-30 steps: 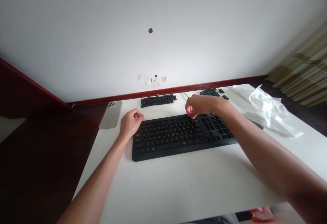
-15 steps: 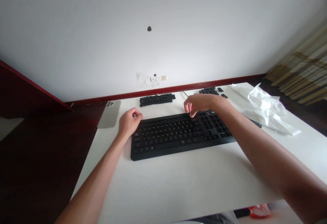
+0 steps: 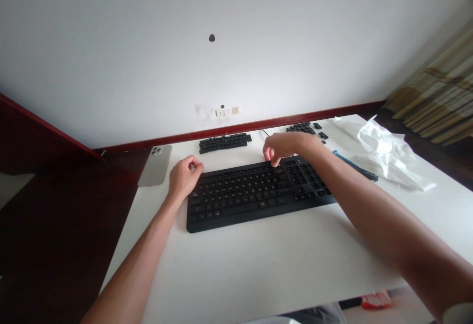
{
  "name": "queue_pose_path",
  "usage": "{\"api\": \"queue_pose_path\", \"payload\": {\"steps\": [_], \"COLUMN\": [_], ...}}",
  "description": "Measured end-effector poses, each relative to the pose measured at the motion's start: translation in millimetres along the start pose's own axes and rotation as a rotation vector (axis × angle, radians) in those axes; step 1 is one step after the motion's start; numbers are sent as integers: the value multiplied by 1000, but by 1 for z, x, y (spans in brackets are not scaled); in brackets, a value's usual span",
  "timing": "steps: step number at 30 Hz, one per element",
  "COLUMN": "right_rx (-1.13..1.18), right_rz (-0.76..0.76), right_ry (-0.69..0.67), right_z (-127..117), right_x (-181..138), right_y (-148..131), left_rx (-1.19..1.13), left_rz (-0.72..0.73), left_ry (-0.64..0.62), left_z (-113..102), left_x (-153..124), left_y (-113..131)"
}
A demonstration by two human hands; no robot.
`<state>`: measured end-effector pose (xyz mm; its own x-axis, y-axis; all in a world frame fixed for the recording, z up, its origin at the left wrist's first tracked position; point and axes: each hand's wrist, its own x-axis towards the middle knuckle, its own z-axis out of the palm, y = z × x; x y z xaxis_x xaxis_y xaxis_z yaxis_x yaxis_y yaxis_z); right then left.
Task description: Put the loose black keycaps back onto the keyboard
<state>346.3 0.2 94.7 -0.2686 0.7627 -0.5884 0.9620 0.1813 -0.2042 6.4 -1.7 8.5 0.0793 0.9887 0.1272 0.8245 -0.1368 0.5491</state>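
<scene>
A black keyboard (image 3: 240, 210) lies flat on the white table. Letter keys fill its left and middle part, while several positions in its right part show bare sockets without caps. My left hand (image 3: 184, 178) rests at the keyboard's upper left corner, its fingers curled and the thumb meeting the index finger. No object shows in that curl. Over the keyboard's top edge, right of the middle, is my right hand (image 3: 283, 145), bent down with thumb and fingers drawn together. Anything between those fingertips is too small or hidden to make out. My right forearm covers part of the number pad.
Behind the keyboard lie rows of loose black keycaps (image 3: 224, 143), with another group (image 3: 301, 127) farther right. A pale phone (image 3: 156, 166) is at the left edge. On the right are a slim blue-and-black tool (image 3: 356, 167) and a crumpled white plastic bag (image 3: 386, 151).
The view has shifted slightly. Both hands keep nearly the same places on the keyboard. More of the blue-and-black tool shows beyond my right forearm.
</scene>
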Motion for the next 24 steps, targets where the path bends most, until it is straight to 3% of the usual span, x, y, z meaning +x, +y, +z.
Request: {"api": "queue_pose_path", "payload": {"steps": [9,13,20,24], "right_rx": [112,109,107,58], "right_rz": [-85,-48,-83,-47], "right_ry": [-99,-113,-124,-63], "right_z": [-3,-3,-3,-2], "right_x": [-4,-4,-6,-6], "right_y": [24,33,28,24], "left_rx": [10,6,1,-6], "left_rz": [2,2,12,12], "left_ry": [-11,-11,-8,-14], "left_z": [0,0,0,0], "left_x": [0,1,1,0], "left_y": [-1,-2,-3,-3]}}
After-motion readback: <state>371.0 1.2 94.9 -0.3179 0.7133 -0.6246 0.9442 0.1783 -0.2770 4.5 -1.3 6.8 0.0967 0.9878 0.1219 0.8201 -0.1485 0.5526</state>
